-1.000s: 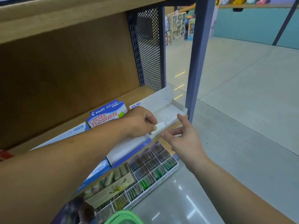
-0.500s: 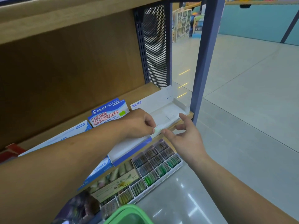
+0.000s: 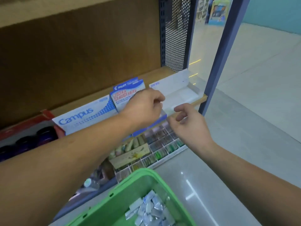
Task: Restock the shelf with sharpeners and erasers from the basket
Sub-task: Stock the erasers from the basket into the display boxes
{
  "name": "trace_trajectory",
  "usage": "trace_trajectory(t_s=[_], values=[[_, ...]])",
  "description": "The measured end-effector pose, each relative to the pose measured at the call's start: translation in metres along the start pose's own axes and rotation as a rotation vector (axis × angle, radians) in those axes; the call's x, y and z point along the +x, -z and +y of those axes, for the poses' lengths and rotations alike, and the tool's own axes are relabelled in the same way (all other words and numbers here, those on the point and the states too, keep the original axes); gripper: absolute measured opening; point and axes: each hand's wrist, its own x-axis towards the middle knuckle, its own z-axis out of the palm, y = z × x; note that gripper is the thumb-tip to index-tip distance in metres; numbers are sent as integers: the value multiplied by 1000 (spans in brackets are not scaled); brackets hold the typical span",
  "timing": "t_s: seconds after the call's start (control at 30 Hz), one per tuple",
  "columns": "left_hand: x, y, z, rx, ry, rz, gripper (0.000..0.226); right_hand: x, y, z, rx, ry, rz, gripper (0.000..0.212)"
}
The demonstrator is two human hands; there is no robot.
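Plainly legible, Campus box (image 3: 84, 117), PILOT box (image 3: 128, 90), left hand (image 3: 143, 108) overlapping.

The basket (image 3: 130, 185) is bright green, holding pale blue and white packets (image 3: 149, 207). On the brown wooden shelf (image 3: 162, 71), the Campus box (image 3: 84, 115) is white with blue lettering and dots. The side panel (image 3: 176, 30) is dark grey, perforated with small holes.

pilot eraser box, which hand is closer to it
Left. The left hand overlaps the front of the Pilot eraser box, at its right edge. The right hand hangs apart, to the right and lower, before the white tray.
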Motion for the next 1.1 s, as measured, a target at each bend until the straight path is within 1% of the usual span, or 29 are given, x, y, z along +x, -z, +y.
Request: trace_trajectory(t_s=[0.03, 0.1, 0.17, 0.23, 0.3, 0.33, 0.37, 0.4, 0.47, 0.5, 0.53, 0.57, 0.6, 0.67, 0.7, 0.77, 0.8, 0.87, 0.97, 1.03, 1.1], values=[[-19, 5, 2, -42, -41, 77, 22, -13, -5, -6, -33, 45, -67, 22], [-67, 6, 0, -153, -45, 178, 16, -44, -18, -13, -107, 122, -243, 22], [-121, -1, -4, -292, 45, 200, 13, -79, -29, -11, -209, 139, -462, 27], [-172, -17, -12, -343, 102, 168, 11, -113, -38, -2, -337, 113, -697, 33], [-212, -38, -25, -331, 145, 86, 10, -146, -50, 12, -467, 64, -925, 48], [-228, -50, -33, -318, 189, -5, 12, -161, -57, 20, -528, 28, -1023, 58], [-239, -60, -40, -297, 247, -141, 14, -173, -65, 30, -594, -19, -1103, 65], [-249, -71, -48, -254, 320, -325, 16, -182, -73, 41, -654, -72, -1155, 69], [-269, -95, -64, -116, 477, -720, 29, -195, -90, 64, -727, -159, -1171, 70], [-282, -108, -73, -74, 554, -861, 38, -201, -97, 77, -745, -185, -1143, 70], [-295, -122, -81, -64, 633, -932, 48, -207, -104, 89, -757, -202, -1108, 72], [-310, -137, -89, -90, 715, -935, 60, -213, -110, 99, -773, -212, -1074, 78], [-324, -151, -96, -121, 779, -884, 74, -220, -116, 108, -797, -210, -1053, 88], [-347, -174, -104, -133, 816, -758, 99, -234, -125, 117, -887, -164, -1058, 110], [-356, -185, -105, -129, 812, -721, 106, -238, -127, 120, -940, -118, -1057, 116], [-367, -204, -104, -162, 809, -663, 111, -239, -130, 124, -1029, 14, -1045, 117], [-369, -212, -102, -195, 816, -625, 110, -237, -131, 127, -1056, 69, -1047, 117], [-367, -223, -94, -273, 838, -543, 101, -234, -132, 135, -1093, 120, -1070, 122], [-363, -231, -89, -365, 879, -463, 77, -229, -139, 144, -1147, 183, -1078, 119], [-363, -235, -90, -414, 921, -469, 67, -225, -142, 146, -1139, 191, -1067, 111], [-362, -238, -92, -416, 906, -502, 65, -221, -143, 147, -1108, 171, -1070, 106]])
